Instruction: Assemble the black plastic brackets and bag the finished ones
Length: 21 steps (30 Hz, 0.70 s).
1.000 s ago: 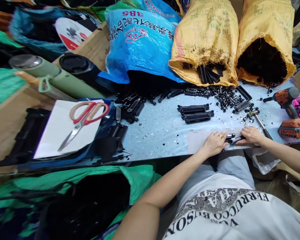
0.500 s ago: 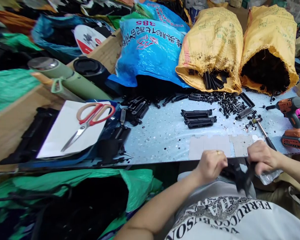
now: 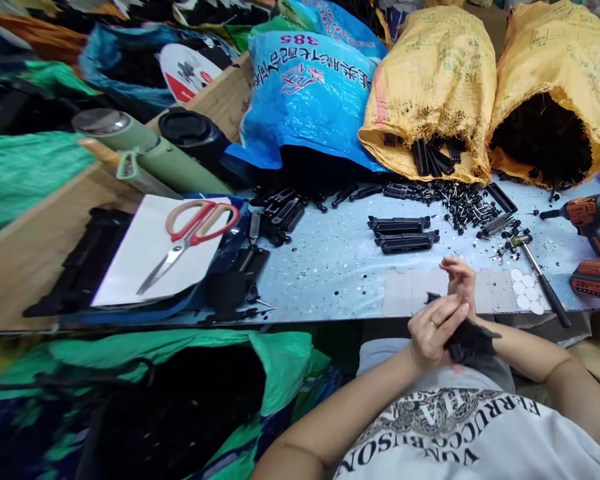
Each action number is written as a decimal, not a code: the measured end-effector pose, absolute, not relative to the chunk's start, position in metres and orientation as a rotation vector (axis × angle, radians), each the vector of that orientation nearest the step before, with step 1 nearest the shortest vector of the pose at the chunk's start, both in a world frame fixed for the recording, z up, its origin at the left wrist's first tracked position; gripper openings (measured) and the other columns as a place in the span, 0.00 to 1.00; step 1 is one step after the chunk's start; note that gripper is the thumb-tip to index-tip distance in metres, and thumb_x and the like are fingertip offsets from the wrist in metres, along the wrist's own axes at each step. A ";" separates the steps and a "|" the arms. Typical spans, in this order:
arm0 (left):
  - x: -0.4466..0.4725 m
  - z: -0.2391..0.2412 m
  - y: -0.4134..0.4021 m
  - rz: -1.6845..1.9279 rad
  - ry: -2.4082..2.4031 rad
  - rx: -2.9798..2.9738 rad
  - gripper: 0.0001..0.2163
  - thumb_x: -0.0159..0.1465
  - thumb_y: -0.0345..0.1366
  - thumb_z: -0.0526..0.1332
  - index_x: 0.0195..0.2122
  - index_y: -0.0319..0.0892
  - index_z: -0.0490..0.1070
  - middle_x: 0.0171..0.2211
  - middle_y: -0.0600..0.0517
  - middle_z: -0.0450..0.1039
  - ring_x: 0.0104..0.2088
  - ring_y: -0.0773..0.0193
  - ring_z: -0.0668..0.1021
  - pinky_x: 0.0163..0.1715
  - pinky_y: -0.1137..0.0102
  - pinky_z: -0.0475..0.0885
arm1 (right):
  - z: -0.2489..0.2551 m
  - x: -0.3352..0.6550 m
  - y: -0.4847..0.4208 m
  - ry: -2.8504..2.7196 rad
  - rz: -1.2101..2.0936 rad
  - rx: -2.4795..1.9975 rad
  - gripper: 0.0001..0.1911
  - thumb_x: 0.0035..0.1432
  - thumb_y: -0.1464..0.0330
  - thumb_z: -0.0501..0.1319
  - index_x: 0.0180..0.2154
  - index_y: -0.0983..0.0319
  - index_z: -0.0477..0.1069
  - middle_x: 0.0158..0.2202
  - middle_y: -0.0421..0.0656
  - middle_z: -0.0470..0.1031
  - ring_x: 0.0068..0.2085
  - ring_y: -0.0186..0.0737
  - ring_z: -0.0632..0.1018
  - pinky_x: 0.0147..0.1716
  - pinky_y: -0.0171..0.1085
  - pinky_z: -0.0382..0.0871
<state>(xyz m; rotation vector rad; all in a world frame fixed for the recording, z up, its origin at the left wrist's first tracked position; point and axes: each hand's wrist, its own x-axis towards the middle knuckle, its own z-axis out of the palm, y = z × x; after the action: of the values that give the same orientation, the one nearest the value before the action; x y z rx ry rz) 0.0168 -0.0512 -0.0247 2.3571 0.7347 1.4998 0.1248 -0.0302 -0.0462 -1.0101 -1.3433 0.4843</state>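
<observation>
My left hand (image 3: 434, 328), with a ring on one finger, is closed on a black plastic part (image 3: 473, 341) in front of my shirt, at the table's front edge. The part's exact kind is hard to tell. Just beyond it, my right hand (image 3: 461, 281) is raised with its fingers apart and slightly bent. No object shows in those fingers; its palm side and wrist are partly behind the part. Two long black plastic pieces (image 3: 405, 235) lie side by side on the table above my hands. Round white discs (image 3: 527, 291) lie right of my right hand.
A hammer (image 3: 545, 283) and an orange cordless drill (image 3: 593, 247) lie at the right. Screws (image 3: 463, 207) are heaped before the yellow sacks (image 3: 430, 80) and a blue sack (image 3: 305, 100). Scissors (image 3: 185, 241) rest on white paper at the left. A green bag (image 3: 280, 367) gapes below.
My hands have come together from being apart. My right hand has opened and moved left and up, uncovering the white discs. The black part stays with my left hand. The view has shifted slightly.
</observation>
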 end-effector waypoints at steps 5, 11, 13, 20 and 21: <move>0.001 -0.055 0.004 1.070 1.077 2.789 0.25 0.60 0.56 0.54 0.52 0.45 0.69 0.39 0.44 0.73 0.45 0.54 0.73 0.45 0.61 0.68 | -0.031 0.238 0.047 -2.161 0.379 -1.526 0.19 0.57 0.70 0.54 0.52 0.58 0.63 0.56 0.50 0.64 0.59 0.49 0.61 0.58 0.55 0.54; 0.016 -0.062 0.080 0.547 1.328 2.649 0.19 0.63 0.42 0.58 0.55 0.49 0.66 0.55 0.43 0.65 0.57 0.50 0.63 0.54 0.55 0.57 | -0.022 0.346 0.093 -2.317 0.329 -1.930 0.30 0.47 0.81 0.60 0.53 0.65 0.65 0.57 0.59 0.62 0.60 0.63 0.59 0.55 0.67 0.44; 0.010 -0.054 0.110 0.642 1.472 2.544 0.21 0.64 0.44 0.55 0.57 0.46 0.63 0.56 0.43 0.64 0.58 0.50 0.61 0.55 0.55 0.55 | -0.020 0.349 0.094 -2.329 0.317 -1.897 0.23 0.50 0.79 0.61 0.49 0.62 0.69 0.52 0.57 0.69 0.56 0.60 0.65 0.56 0.64 0.47; -0.069 -0.040 0.239 0.544 1.962 2.090 0.18 0.64 0.29 0.49 0.55 0.39 0.64 0.55 0.42 0.65 0.55 0.51 0.64 0.51 0.59 0.57 | -0.004 0.295 0.077 -1.973 0.719 -1.721 0.27 0.61 0.55 0.54 0.58 0.61 0.61 0.48 0.52 0.72 0.45 0.48 0.74 0.43 0.48 0.69; -0.077 -0.041 0.253 0.477 1.949 2.065 0.18 0.64 0.29 0.50 0.54 0.39 0.65 0.55 0.42 0.66 0.54 0.52 0.65 0.51 0.59 0.58 | -0.005 0.284 0.074 -1.817 0.924 -1.660 0.29 0.60 0.55 0.54 0.60 0.60 0.58 0.47 0.51 0.72 0.43 0.45 0.75 0.40 0.46 0.70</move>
<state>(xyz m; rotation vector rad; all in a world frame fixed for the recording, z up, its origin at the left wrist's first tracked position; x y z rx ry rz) -0.0774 0.2528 -0.0408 2.0650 1.9488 0.4774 0.2841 0.0744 -0.0050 -1.6601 -1.8168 0.9245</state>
